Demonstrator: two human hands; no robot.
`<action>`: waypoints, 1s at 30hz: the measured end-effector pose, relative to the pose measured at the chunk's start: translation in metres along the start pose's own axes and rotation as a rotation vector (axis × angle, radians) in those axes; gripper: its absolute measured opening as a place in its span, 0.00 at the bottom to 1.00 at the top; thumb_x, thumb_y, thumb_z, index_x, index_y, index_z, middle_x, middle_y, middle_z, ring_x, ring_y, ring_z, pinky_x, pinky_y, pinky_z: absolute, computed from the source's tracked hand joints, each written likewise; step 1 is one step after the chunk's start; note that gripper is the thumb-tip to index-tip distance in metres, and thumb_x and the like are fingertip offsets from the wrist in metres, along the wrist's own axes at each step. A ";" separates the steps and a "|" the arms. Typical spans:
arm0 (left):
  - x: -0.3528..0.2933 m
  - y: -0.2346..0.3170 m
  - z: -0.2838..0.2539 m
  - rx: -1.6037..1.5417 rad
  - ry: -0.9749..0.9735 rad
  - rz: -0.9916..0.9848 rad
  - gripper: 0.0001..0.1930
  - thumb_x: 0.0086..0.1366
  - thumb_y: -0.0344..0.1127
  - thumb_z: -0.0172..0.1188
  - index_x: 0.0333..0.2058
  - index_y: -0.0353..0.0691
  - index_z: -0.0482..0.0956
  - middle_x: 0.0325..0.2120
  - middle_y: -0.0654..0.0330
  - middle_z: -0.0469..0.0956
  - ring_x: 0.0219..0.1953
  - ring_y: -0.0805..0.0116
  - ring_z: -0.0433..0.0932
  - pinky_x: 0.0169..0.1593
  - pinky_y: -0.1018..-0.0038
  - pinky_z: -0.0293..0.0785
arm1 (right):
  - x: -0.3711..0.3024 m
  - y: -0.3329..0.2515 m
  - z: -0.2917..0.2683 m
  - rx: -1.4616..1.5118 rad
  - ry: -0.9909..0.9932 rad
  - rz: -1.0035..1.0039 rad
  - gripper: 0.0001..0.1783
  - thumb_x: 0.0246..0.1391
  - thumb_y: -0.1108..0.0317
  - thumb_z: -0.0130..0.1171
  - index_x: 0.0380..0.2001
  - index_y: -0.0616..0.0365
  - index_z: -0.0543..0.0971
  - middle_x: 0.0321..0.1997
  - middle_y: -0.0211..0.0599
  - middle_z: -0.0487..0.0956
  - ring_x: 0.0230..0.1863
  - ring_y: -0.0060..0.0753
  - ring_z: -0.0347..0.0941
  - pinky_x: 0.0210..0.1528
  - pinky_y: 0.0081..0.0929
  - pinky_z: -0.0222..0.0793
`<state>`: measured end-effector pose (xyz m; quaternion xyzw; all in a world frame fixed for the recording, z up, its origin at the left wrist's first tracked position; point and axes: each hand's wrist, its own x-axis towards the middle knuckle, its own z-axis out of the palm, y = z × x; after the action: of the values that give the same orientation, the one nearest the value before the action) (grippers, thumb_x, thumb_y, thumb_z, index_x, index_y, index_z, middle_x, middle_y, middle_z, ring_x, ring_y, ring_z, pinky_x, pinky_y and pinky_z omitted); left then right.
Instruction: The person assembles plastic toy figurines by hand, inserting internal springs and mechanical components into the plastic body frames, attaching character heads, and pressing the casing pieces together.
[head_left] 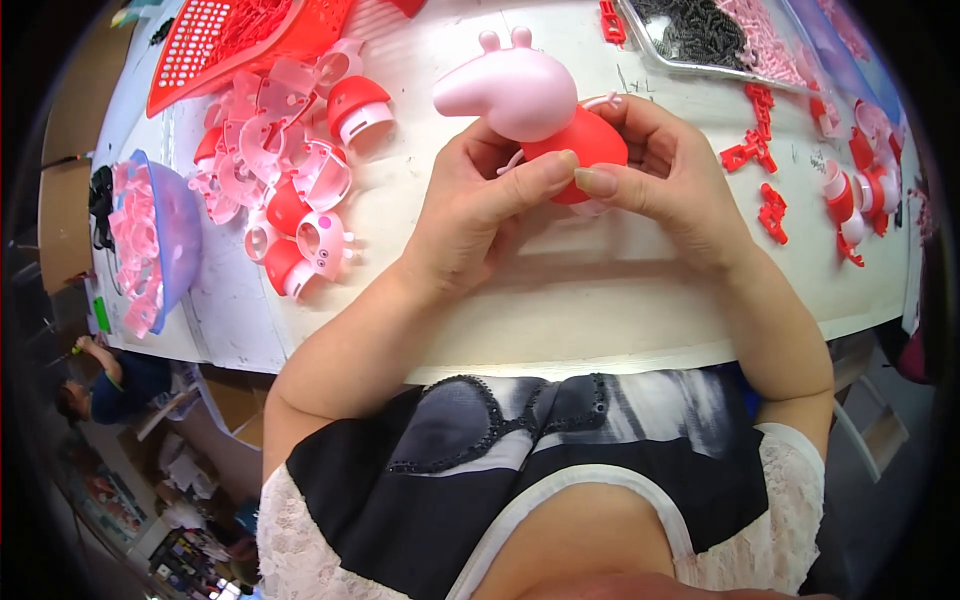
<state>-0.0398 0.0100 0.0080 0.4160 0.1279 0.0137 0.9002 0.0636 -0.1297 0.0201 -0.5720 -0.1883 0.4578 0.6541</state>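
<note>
A toy pig figure (512,92) with a pink head and a red body is held up over the table, its snout pointing left. My left hand (488,195) closes around the body's left side, thumb pressed on the red front. On the other side my right hand (665,175) grips the body too, its thumb tip almost meeting the left one. A thin pink arm (603,101) sticks out by my right fingers. Most of my fingertips are hidden behind the toy.
Pink and red shell parts (290,165) pile at the left, beside a blue bowl (175,235) of pink pieces and a red basket (215,60). A clear tray (690,70) holds black and pink bits. Red connectors (771,212) and more toy parts (875,190) lie right.
</note>
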 end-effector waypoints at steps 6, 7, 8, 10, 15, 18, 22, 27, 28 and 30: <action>0.001 -0.004 -0.004 0.068 0.051 0.048 0.24 0.52 0.30 0.62 0.47 0.31 0.66 0.39 0.56 0.72 0.41 0.71 0.72 0.41 0.77 0.72 | -0.001 0.000 0.002 -0.145 -0.011 -0.048 0.23 0.41 0.68 0.66 0.41 0.63 0.70 0.36 0.32 0.74 0.36 0.19 0.71 0.39 0.17 0.69; 0.000 -0.003 -0.003 0.132 0.046 0.023 0.25 0.52 0.30 0.63 0.48 0.31 0.66 0.39 0.57 0.72 0.40 0.72 0.72 0.41 0.77 0.71 | -0.001 -0.002 0.000 -0.118 -0.010 -0.029 0.23 0.42 0.67 0.65 0.41 0.64 0.70 0.37 0.33 0.74 0.37 0.20 0.71 0.40 0.17 0.68; -0.001 -0.004 -0.001 0.109 0.053 0.037 0.25 0.52 0.30 0.63 0.48 0.31 0.66 0.39 0.57 0.72 0.40 0.72 0.72 0.41 0.77 0.71 | -0.001 -0.003 -0.001 -0.091 -0.009 -0.010 0.24 0.43 0.65 0.64 0.42 0.65 0.70 0.38 0.34 0.74 0.38 0.21 0.71 0.41 0.18 0.68; 0.000 -0.007 0.000 0.007 -0.059 0.114 0.26 0.51 0.29 0.63 0.49 0.31 0.66 0.40 0.58 0.72 0.40 0.74 0.72 0.41 0.79 0.71 | 0.001 -0.007 -0.006 -0.006 -0.033 0.046 0.24 0.44 0.63 0.63 0.43 0.66 0.70 0.39 0.35 0.74 0.39 0.22 0.71 0.42 0.20 0.68; 0.003 -0.009 -0.003 0.061 -0.043 0.130 0.29 0.51 0.30 0.63 0.52 0.31 0.64 0.42 0.59 0.72 0.40 0.76 0.72 0.39 0.83 0.71 | 0.003 -0.007 -0.011 0.178 -0.025 0.130 0.28 0.49 0.59 0.57 0.46 0.69 0.67 0.42 0.41 0.73 0.44 0.29 0.71 0.47 0.29 0.69; 0.002 -0.009 -0.004 0.058 -0.023 0.094 0.27 0.54 0.33 0.61 0.51 0.30 0.64 0.41 0.59 0.73 0.40 0.77 0.72 0.41 0.82 0.71 | 0.001 -0.007 -0.015 0.252 -0.067 0.140 0.28 0.49 0.58 0.56 0.47 0.70 0.66 0.43 0.42 0.73 0.45 0.31 0.71 0.49 0.31 0.68; 0.001 -0.011 -0.002 0.001 -0.045 0.151 0.24 0.58 0.35 0.58 0.50 0.30 0.66 0.40 0.60 0.73 0.39 0.78 0.72 0.41 0.82 0.70 | 0.001 -0.007 -0.014 0.219 -0.089 0.122 0.29 0.49 0.58 0.56 0.47 0.70 0.66 0.45 0.42 0.73 0.45 0.31 0.71 0.49 0.30 0.68; 0.004 -0.015 -0.004 0.040 -0.045 0.163 0.23 0.59 0.35 0.57 0.51 0.31 0.66 0.39 0.61 0.73 0.38 0.79 0.71 0.41 0.83 0.70 | 0.003 -0.003 -0.015 0.164 -0.038 0.114 0.30 0.46 0.61 0.59 0.49 0.69 0.65 0.45 0.42 0.72 0.45 0.28 0.70 0.48 0.26 0.67; 0.004 -0.016 -0.004 0.037 -0.025 0.172 0.23 0.58 0.35 0.57 0.50 0.31 0.66 0.38 0.61 0.73 0.36 0.80 0.71 0.39 0.84 0.69 | 0.003 -0.003 -0.015 0.164 -0.037 0.114 0.30 0.46 0.61 0.59 0.49 0.69 0.65 0.45 0.42 0.72 0.45 0.28 0.70 0.48 0.26 0.67; 0.002 -0.016 -0.004 0.036 -0.006 0.177 0.23 0.58 0.35 0.57 0.50 0.32 0.66 0.37 0.62 0.73 0.35 0.81 0.70 0.38 0.84 0.69 | 0.004 -0.001 -0.015 0.137 -0.061 0.069 0.29 0.46 0.64 0.60 0.48 0.69 0.65 0.45 0.42 0.72 0.44 0.28 0.70 0.47 0.26 0.68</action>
<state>-0.0400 0.0025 -0.0070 0.4416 0.0881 0.0897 0.8883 0.0781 -0.1350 0.0159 -0.5178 -0.1563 0.5092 0.6695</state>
